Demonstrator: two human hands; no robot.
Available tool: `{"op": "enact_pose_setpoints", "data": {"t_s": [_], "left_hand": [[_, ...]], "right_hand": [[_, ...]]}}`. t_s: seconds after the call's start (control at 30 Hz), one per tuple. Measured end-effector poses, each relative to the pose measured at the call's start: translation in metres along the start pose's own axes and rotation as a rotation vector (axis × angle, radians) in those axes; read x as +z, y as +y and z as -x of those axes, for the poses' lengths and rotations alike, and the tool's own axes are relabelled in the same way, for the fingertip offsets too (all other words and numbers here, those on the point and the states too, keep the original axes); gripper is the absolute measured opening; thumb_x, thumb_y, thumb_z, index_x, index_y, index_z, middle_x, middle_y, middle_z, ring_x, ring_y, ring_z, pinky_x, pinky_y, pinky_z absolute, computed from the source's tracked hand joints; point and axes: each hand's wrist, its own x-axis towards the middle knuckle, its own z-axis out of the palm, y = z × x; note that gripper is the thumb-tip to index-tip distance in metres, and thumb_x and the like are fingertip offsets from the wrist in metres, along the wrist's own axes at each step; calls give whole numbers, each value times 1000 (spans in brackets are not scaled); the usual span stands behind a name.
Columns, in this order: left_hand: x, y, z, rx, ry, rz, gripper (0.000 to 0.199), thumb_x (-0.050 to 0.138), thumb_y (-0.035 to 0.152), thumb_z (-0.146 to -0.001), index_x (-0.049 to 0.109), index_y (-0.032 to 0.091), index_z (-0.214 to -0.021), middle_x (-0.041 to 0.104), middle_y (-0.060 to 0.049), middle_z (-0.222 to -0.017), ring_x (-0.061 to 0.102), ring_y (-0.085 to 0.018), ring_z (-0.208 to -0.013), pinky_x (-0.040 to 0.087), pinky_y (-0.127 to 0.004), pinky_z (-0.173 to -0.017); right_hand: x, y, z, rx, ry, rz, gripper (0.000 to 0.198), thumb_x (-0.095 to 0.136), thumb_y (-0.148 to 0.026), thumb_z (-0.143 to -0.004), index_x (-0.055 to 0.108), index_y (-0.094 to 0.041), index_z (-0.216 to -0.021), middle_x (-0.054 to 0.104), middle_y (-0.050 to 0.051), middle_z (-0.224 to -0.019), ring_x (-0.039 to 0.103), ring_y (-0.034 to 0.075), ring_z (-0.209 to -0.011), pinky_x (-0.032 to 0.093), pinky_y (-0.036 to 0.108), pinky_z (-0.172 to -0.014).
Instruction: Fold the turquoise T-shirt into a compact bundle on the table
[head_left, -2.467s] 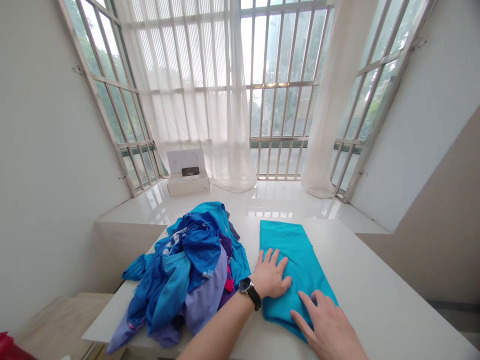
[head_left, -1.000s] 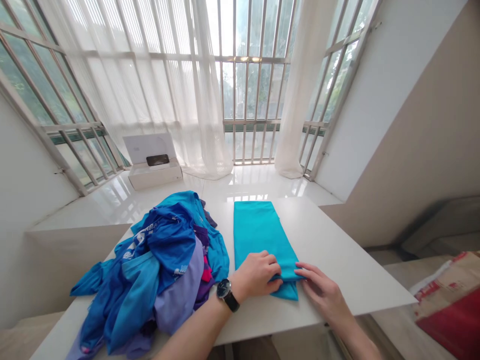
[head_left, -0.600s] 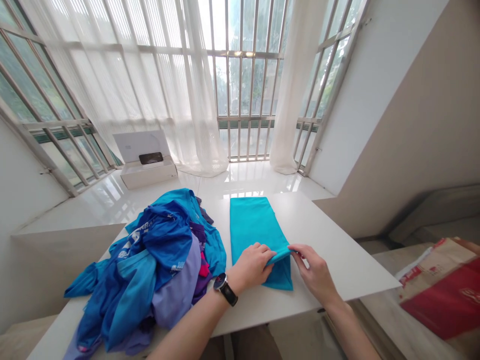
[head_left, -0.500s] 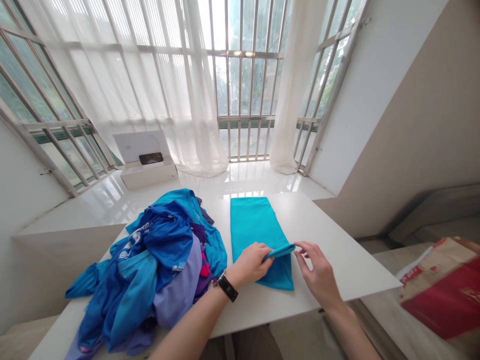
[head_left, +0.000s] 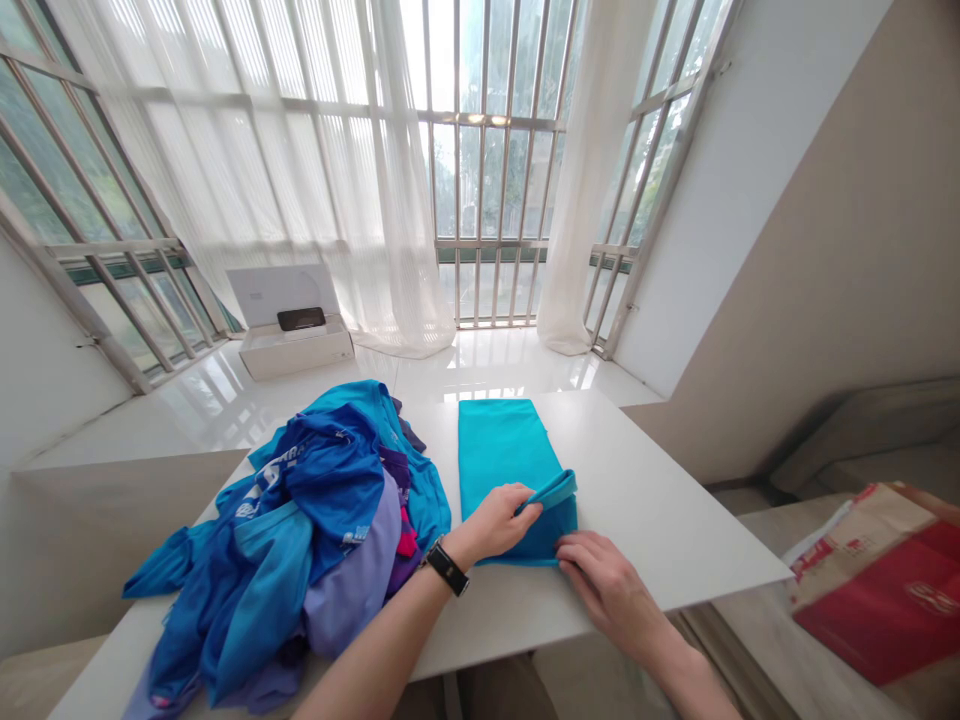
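Note:
A teal garment [head_left: 504, 450], folded into a long strip, lies on the white table [head_left: 660, 520]. My left hand [head_left: 499, 520], with a black watch on its wrist, pinches the strip's near end and holds it lifted and doubled back over the cloth. My right hand [head_left: 604, 580] rests with its fingers on the near right corner of the fold, at the table surface. To the left lies a heap of blue, teal and purple clothes [head_left: 315, 520].
A white open box with a dark device [head_left: 292, 335] sits on the glossy window ledge behind the table. Sheer curtains [head_left: 360, 180] hang over barred windows. A red and brown package [head_left: 885, 590] lies low at the right. The table's near edge is just below my hands.
My hands went from pressing flat on the teal cloth to its near end. The left hand lifted that end and carried it back over the strip; the right hand dropped to the near corner.

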Motion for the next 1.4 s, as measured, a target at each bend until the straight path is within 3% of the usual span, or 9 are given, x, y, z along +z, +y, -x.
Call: {"op": "enact_pose_setpoints", "data": {"t_s": [0.23,0.53,0.67,0.87,0.93,1.03,1.1,1.2,1.4], "left_hand": [[1,4,6,93,-65,-62,25,41,26,-99,66,21,-95,69,-4,-105,61,-19,-98,44,-29,-89],[2,9,14,109,-125,-260,24,52,25,-93,61,24,-115,65,-5,-119,60,-22,-106,46,-33,-91],[1,11,17,126,-156,-305,32,55,27,-92,55,25,-124,63,-6,-122,57,-24,-111,46,-36,-93],[1,12,21,153,-159,-384,43,49,14,-90,48,25,-132,61,-7,-125,56,-24,-111,46,-36,-92],[1,13,23,178,-162,-423,46,48,13,-90,46,25,-134,60,-7,-129,54,-25,-113,45,-37,-93],[2,14,25,210,-161,-476,43,46,16,-93,46,27,-134,56,-6,-136,51,-26,-119,44,-39,-96],[2,15,26,216,-162,-491,40,45,19,-95,47,28,-134,54,-5,-138,49,-26,-121,43,-40,-97],[3,14,26,211,-170,-482,40,45,20,-95,47,29,-134,54,-5,-139,48,-26,-124,42,-40,-99],[2,11,28,222,-192,-472,41,46,24,-95,45,28,-136,51,-5,-143,47,-26,-127,42,-42,-101]], "right_hand": [[17,-4,-22,341,13,-13,26,37,-33,-99,60,-25,-89,69,3,-84,65,21,-76,50,32,-67],[17,1,-25,412,-43,-65,24,47,-41,-94,64,-26,-86,71,3,-87,67,22,-77,50,33,-66],[20,3,-23,445,23,-22,20,50,-38,-90,66,-26,-86,70,4,-85,67,23,-78,51,34,-67],[26,6,-15,557,172,134,23,52,-46,-89,62,-25,-87,64,5,-83,64,24,-77,51,36,-62],[28,7,-11,526,327,207,36,54,-50,-86,59,-21,-107,64,11,-101,63,29,-92,53,40,-67],[27,11,-6,319,440,305,51,53,-44,-88,48,-17,-131,55,20,-129,53,36,-120,49,52,-89],[24,14,-3,141,372,317,34,52,-32,-90,57,-24,-123,63,13,-123,57,32,-117,46,50,-94],[19,18,0,-12,260,255,16,54,-23,-91,66,-29,-100,72,3,-97,67,21,-92,52,37,-84],[14,18,1,-22,162,134,23,46,-16,-91,65,-29,-92,71,3,-94,68,18,-84,58,30,-74]]}}
